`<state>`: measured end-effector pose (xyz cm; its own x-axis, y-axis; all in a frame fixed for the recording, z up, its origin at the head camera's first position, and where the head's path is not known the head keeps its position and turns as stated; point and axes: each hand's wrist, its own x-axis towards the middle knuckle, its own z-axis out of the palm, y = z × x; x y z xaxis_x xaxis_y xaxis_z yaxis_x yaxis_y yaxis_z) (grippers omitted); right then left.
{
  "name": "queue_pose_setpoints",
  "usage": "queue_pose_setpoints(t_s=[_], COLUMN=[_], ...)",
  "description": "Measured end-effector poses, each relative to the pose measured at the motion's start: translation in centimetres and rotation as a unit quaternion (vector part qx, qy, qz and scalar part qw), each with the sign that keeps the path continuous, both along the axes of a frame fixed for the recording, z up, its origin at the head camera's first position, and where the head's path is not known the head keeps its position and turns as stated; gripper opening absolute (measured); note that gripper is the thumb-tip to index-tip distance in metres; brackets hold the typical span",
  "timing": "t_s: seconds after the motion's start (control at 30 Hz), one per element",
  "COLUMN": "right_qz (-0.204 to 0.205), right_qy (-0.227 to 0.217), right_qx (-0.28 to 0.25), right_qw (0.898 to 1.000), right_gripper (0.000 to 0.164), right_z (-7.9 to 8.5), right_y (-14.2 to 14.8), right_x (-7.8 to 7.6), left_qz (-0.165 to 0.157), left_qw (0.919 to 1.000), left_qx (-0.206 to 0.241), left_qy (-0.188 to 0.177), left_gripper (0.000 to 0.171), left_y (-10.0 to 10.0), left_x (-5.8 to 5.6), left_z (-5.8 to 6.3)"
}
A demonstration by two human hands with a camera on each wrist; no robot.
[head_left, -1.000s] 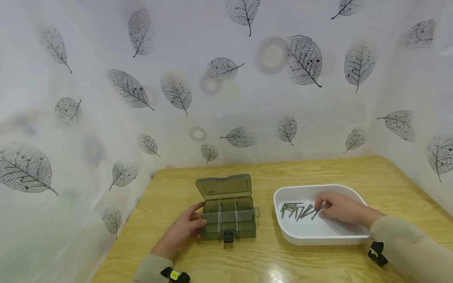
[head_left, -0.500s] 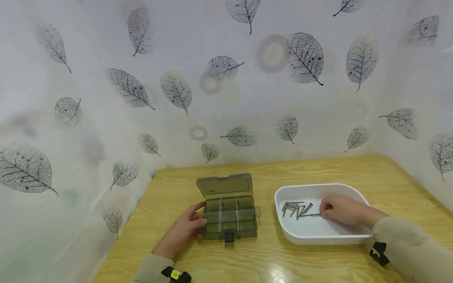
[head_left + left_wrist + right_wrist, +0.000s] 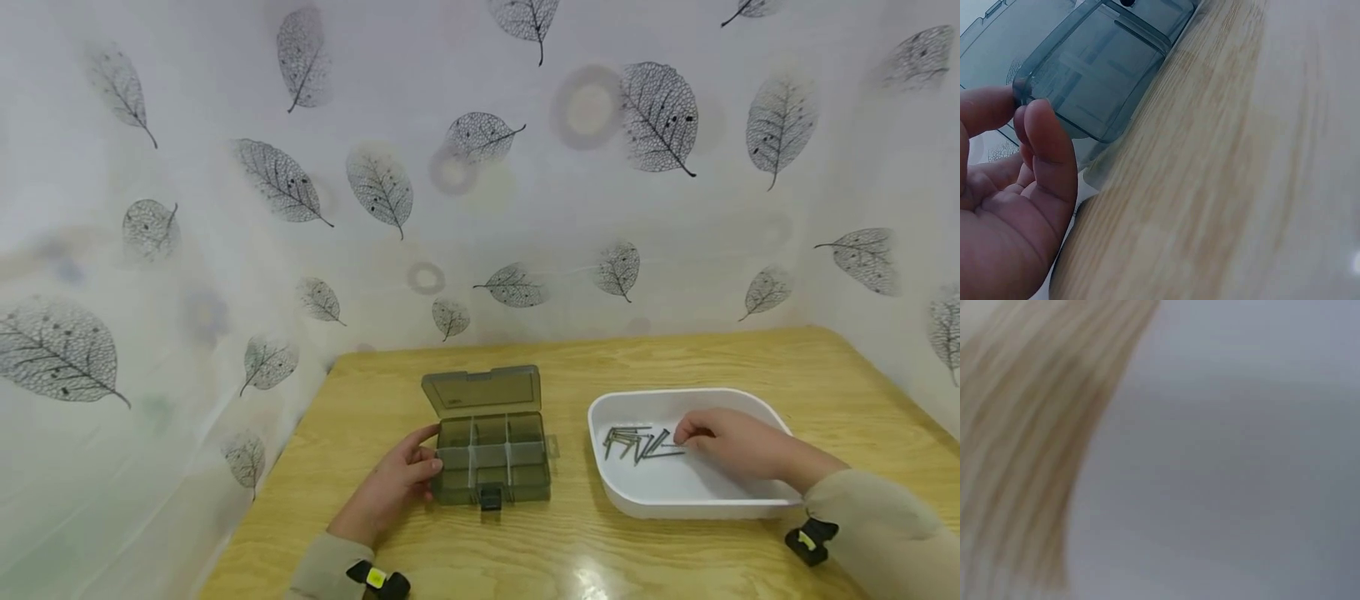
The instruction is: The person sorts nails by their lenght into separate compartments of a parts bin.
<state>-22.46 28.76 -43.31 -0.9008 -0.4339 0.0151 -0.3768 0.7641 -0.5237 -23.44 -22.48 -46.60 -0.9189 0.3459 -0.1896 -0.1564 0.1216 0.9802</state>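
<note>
A smoky translucent compartment box (image 3: 491, 455) stands on the table, its lid (image 3: 483, 392) raised at the back. At its left side my left hand (image 3: 393, 482) grips the wall between thumb and fingers, as the left wrist view shows with the hand (image 3: 1029, 187) at the box corner (image 3: 1094, 75). My right hand (image 3: 731, 443) is inside the white tray (image 3: 693, 510), fingers bent. Its fingertips seem to pinch the end of a thin screw (image 3: 670, 445), though they partly hide it. Several screws (image 3: 630, 438) lie in a loose pile to its left.
The wooden table (image 3: 555, 558) carries the box left of centre and the tray to the right. A leaf-patterned curtain (image 3: 525, 208) closes off the back and both sides. In the right wrist view only the blurred white tray (image 3: 1210, 487) and wood (image 3: 1016, 456) appear.
My right fingers first turned a screw level at the pile's right end, then rose slightly from the tray floor. The left hand keeps its grip on the box. The whole view shifted a little.
</note>
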Motion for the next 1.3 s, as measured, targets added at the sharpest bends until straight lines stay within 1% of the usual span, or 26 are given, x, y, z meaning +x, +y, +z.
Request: queue_pose_setpoints(t_s=[0.1,0.2,0.33,0.43,0.6,0.67,0.77,0.9,0.97,1.03,1.13,1.3], right_qz=[0.013,0.026,0.042,0.042,0.041,0.052,0.074,0.109,0.119,0.120,0.102,0.070], right_qy=[0.021,0.029,0.014,0.001,0.002,0.011,0.015,0.001,-0.010,-0.015,-0.018,-0.006], right_qx=[-0.002,-0.008,-0.024,-0.034,-0.061,-0.077,-0.097,-0.114,-0.121,-0.119,-0.116,-0.113], right_qw=[1.000,0.999,0.999,0.999,0.997,0.996,0.992,0.988,0.985,0.985,0.988,0.991], right_gripper=[0.018,0.020,0.017,0.016,0.022,0.024,0.022,0.020,0.021,0.021,0.021,0.017], right_z=[0.5,1.0,1.7,2.4,3.3,3.6,4.1,4.7,4.8,4.8,4.8,4.7], right_y=[-0.5,-1.0,-1.7,-2.2,-3.5,-4.3,-6.0,-8.4,-9.6,-10.7,-12.3,-14.8], right_x=[0.1,0.3,0.7,1.2,1.9,2.1,2.3,2.6,2.7,2.7,2.5,2.2], left_qz=[-0.001,0.001,0.001,-0.004,-0.006,-0.004,-0.003,-0.007,-0.008,-0.007,-0.006,-0.009], left_qw=[1.0000,1.0000,1.0000,0.9999,0.9998,0.9999,0.9999,0.9999,0.9999,0.9999,0.9999,0.9999], left_qx=[0.001,0.002,0.007,0.013,0.015,0.014,0.012,0.012,0.013,0.014,0.013,0.009], left_qy=[-0.001,-0.001,-0.003,-0.004,-0.006,-0.006,-0.004,-0.001,-0.001,-0.002,-0.004,-0.004], left_gripper=[0.067,0.066,0.067,0.068,0.068,0.067,0.067,0.067,0.066,0.066,0.065,0.064], left_y=[0.0,0.0,0.1,0.2,0.2,0.2,0.0,-0.1,-0.1,-0.1,0.0,0.0], left_x=[0.0,0.1,0.1,0.1,0.1,0.2,0.2,0.3,0.3,0.3,0.3,0.2], left_z=[0.0,0.1,0.1,0.1,0.1,0.1,0.2,0.1,0.1,0.1,0.2,0.3])
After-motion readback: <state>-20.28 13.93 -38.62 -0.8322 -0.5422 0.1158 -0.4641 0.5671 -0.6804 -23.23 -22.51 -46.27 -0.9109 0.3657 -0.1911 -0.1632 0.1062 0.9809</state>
